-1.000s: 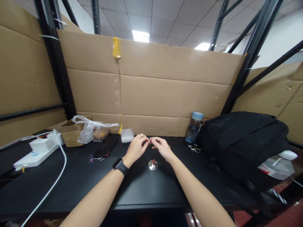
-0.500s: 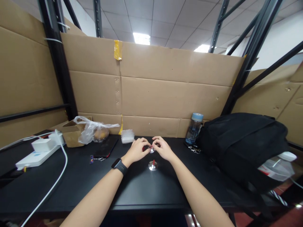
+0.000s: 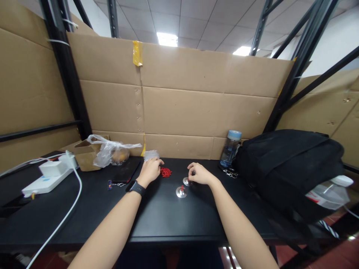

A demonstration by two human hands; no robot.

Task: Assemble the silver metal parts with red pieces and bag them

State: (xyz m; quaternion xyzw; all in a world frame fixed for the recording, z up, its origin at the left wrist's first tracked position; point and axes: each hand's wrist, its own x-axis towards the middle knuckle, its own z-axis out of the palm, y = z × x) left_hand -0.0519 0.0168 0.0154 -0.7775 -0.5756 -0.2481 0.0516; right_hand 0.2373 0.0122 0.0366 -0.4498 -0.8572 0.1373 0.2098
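My right hand is closed, with thumb and forefinger at the edge of a small shiny silver disc with a red bit on it. Just nearer to me, a second silver disc with a short red peg at its middle lies on the black table. My left hand, its wrist wearing a dark watch, reaches over the front of a stack of clear plastic pieces. Its fingers are bent and partly hidden, so any contact is unclear. Beside it lies a pile of small red pieces.
On the left are a white power strip with cables, a cardboard box, a knotted plastic bag and a dark flat device. A water bottle and black backpack stand right. Cardboard walls the back.
My left hand has moved left from the discs to the clear stack, uncovering the red pile. My right hand and the far disc have shifted slightly right.
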